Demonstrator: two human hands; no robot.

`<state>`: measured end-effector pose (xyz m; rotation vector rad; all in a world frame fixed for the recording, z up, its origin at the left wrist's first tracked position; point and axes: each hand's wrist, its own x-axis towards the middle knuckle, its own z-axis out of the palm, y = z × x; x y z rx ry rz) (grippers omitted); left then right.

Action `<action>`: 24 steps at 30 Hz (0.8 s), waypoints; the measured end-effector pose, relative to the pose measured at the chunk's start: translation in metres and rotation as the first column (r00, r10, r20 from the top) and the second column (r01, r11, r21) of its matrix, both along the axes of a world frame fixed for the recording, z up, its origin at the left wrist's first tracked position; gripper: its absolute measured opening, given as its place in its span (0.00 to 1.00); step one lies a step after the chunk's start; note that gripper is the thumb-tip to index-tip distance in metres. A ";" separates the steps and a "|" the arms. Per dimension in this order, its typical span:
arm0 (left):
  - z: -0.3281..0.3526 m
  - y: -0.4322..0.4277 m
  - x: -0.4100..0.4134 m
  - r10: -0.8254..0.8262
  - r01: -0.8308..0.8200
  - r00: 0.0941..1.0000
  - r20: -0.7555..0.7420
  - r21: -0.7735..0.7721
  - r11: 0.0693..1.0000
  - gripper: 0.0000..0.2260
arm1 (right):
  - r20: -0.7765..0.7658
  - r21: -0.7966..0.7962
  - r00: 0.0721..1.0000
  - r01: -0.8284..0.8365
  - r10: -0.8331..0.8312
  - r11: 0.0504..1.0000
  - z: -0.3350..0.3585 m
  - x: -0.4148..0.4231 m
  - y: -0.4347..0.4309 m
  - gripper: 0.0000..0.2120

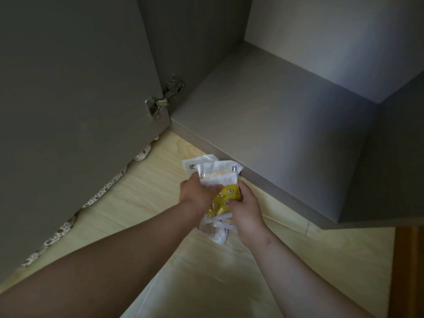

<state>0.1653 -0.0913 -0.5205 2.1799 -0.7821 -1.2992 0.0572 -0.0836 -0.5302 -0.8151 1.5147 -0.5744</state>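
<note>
A bundle of clear plastic packets (218, 174) with white labels and a yellow flower-patterned item (226, 198) inside is held between both hands, just in front of the lower edge of an open grey cabinet. My left hand (195, 195) grips the bundle from the left side. My right hand (246, 212) grips it from the right, with fingers curled over the yellow part. The bundle's lower end (216, 232) hangs below my hands.
The grey cabinet shelf (286, 125) lies bare ahead, its front edge (252, 177) just past the bundle. The open cabinet door (68, 111) stands at the left on a metal hinge (164, 97). Light wooden floor (142, 187) lies below, with a lace edge (103, 189).
</note>
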 end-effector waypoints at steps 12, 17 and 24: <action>-0.005 0.001 0.025 0.228 -0.232 0.972 -0.064 -0.076 0.970 0.12 | -0.290 -0.186 0.904 0.267 -0.312 0.946 -0.008 -0.010 0.002 0.11; 0.001 -0.002 0.041 0.307 -0.322 0.939 -0.152 -0.087 0.943 0.09 | -0.545 -0.088 0.837 0.013 -0.059 0.996 -0.001 -0.013 0.007 0.20; 0.014 0.007 0.079 0.338 -0.360 0.901 -0.272 -0.036 0.932 0.12 | -0.629 -0.060 0.712 -0.445 0.312 0.894 0.010 0.002 0.018 0.35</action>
